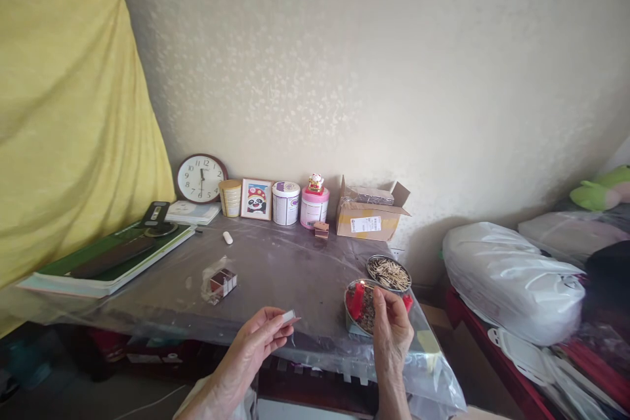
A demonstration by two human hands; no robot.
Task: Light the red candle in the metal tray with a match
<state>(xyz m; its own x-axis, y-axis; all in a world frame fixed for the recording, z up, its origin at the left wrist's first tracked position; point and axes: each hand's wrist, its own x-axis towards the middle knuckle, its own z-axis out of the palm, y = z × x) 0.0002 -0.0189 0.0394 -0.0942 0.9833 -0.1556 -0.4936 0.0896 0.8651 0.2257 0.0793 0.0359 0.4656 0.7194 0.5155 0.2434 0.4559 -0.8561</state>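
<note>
My left hand (266, 335) is closed around a small matchbox (289, 317) above the table's front edge. On the right, my right hand (391, 325) pinches a match, mostly hidden by the fingers. A small flame (363, 284) glows between those fingertips and the top of a red candle (357, 302). I cannot tell whether the candle itself burns. The candle stands in a round tin (350, 325) filled with dark grains; another red piece (407, 302) shows behind my right hand. Just beyond is a second round tin (388, 273) of loose matchsticks, some looking dark.
A plastic-wrapped pack of matchboxes (222, 283) lies left of centre on the plastic-covered table (280, 256). Along the wall stand a clock (201, 178), canisters (286, 203), a picture frame (256, 199) and a cardboard box (367, 220). White bags (512, 275) sit at right.
</note>
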